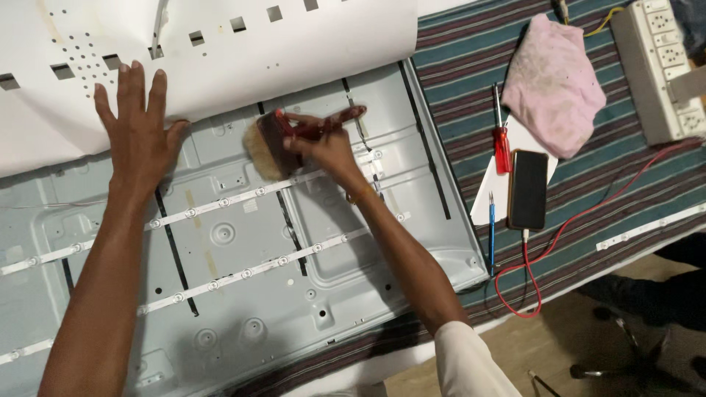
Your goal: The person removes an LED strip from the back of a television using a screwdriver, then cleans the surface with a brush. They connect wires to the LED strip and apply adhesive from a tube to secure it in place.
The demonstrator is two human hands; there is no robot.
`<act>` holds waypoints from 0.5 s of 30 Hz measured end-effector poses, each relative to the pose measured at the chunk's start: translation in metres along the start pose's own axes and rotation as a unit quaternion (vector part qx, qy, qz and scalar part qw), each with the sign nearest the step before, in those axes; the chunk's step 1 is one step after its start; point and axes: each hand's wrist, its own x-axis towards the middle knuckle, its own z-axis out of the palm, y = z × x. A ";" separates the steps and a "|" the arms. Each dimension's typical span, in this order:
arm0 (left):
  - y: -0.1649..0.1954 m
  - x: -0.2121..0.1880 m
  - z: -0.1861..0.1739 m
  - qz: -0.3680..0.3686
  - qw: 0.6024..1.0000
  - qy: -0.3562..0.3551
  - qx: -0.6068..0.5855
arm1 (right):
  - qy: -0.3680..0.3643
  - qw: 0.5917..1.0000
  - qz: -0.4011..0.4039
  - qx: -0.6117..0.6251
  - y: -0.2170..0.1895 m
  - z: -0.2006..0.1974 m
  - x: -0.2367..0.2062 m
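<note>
A grey metal back panel [243,294] of a flat screen lies open on the table, with white light strips [220,202] running across it. My right hand [327,143] grips a wide paintbrush [268,143] with a dark red handle, its pale bristles resting on the panel near a strip. My left hand [140,132] lies flat, fingers spread, on a white reflector sheet [220,59] with square holes, holding it folded back from the panel.
On the striped cloth [456,81] to the right lie a red-handled screwdriver [501,140], a blue pen [491,228], a black phone [528,190] on white paper, a pink rag [551,81], a white power strip [658,66], red wires [544,257] and a loose light strip [647,224].
</note>
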 end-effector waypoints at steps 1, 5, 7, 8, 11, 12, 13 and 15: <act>0.000 0.001 -0.001 0.001 1.000 -0.003 0.002 | 0.033 0.998 -0.005 0.044 0.004 -0.014 0.012; -0.002 0.001 0.001 -0.006 1.000 -0.003 0.005 | 0.385 0.913 0.038 -0.128 -0.017 -0.151 0.026; -0.002 -0.001 0.003 -0.013 1.000 0.002 0.007 | 0.479 0.814 -0.179 -0.274 -0.030 -0.198 -0.007; -0.003 -0.001 0.005 -0.011 1.000 0.011 0.011 | 0.460 0.795 -0.237 -0.316 -0.037 -0.205 -0.017; -0.003 -0.002 0.006 -0.004 1.000 0.015 0.019 | 0.292 0.865 -0.342 -0.224 -0.043 -0.159 -0.055; -0.002 -0.002 0.005 0.000 1.000 0.013 0.021 | 0.267 0.880 -0.321 -0.226 -0.040 -0.125 -0.052; -0.002 -0.003 0.005 -0.004 1.000 0.010 0.015 | 0.185 0.958 -0.211 -0.052 -0.032 -0.084 -0.053; -0.001 -0.002 0.003 -0.007 1.000 0.003 -0.002 | 0.085 0.992 -0.087 0.015 -0.021 -0.027 -0.037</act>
